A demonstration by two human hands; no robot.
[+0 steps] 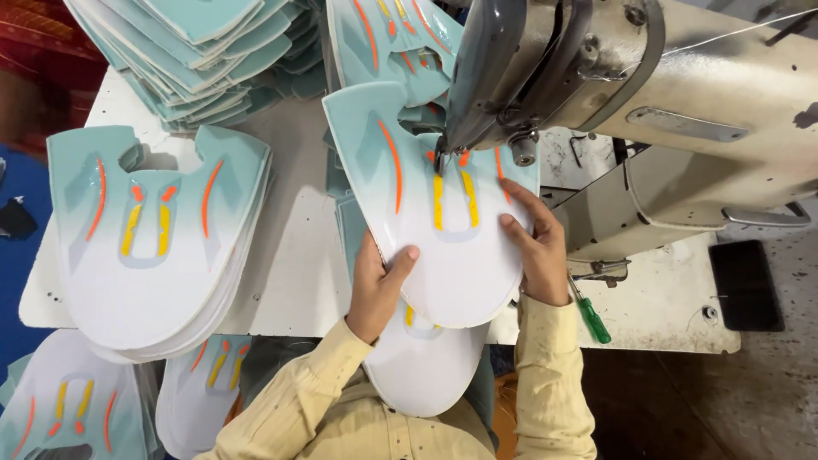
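Pale blue-and-white, the shoe-upper panel point(443, 221) I am working on is lying flat on the white table point(290, 247), its notched top end tucked under the needle area of the grey sewing machine point(648, 111). I am pinching its lower left edge with my left hand point(379, 285), thumb on top and the other fingers curled beneath, so that hand is gripping the panel. My right hand point(532, 247) is resting on the panel's right side with fingers spread flat and open, pressing down rather than clasping. Yellow and orange stripes are running along the panel beside the needle; I think the needle is touching the material, though the machine head is hiding the exact spot. More panels are lying under this one and hanging toward my lap. A finished-looking stack of panels point(153, 247) is sitting to the left, well apart, and a fanned pile point(196, 51) is lying at the far edge. A green-handled screwdriver point(590, 313) is lying just beside my right wrist.
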